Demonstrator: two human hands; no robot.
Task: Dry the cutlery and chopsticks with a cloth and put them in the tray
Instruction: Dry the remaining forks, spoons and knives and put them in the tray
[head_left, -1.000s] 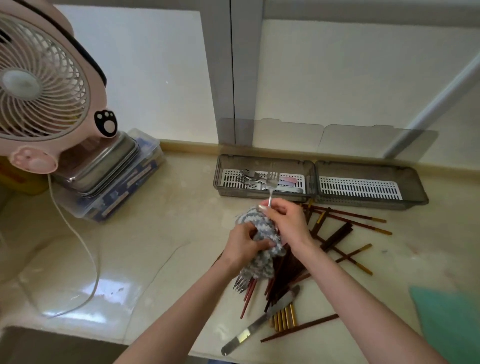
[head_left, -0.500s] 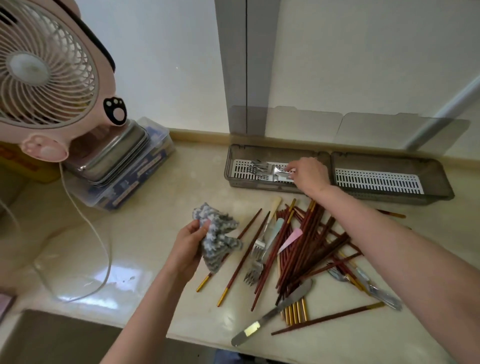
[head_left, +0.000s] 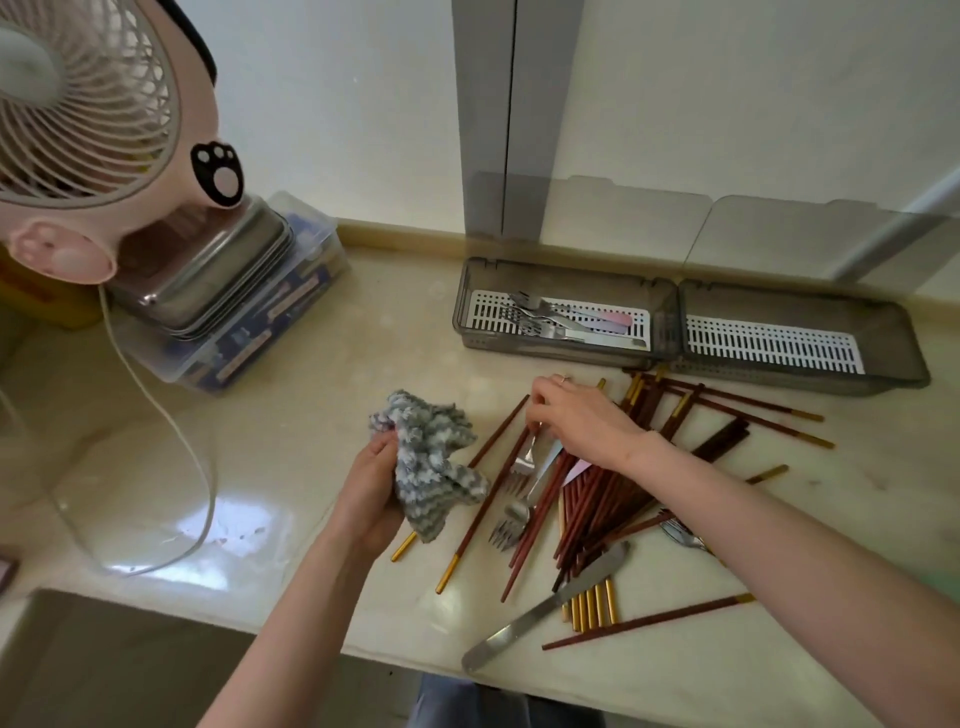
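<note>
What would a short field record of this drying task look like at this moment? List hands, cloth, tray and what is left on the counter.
left hand: grips the grey and white cloth, held above the counter
right hand: fingers pinching the handle of a fork in the pile
tray, left compartment: several forks inside
tray, right compartment: no cutlery
counter: many chopsticks, a second fork, a knife
</note>
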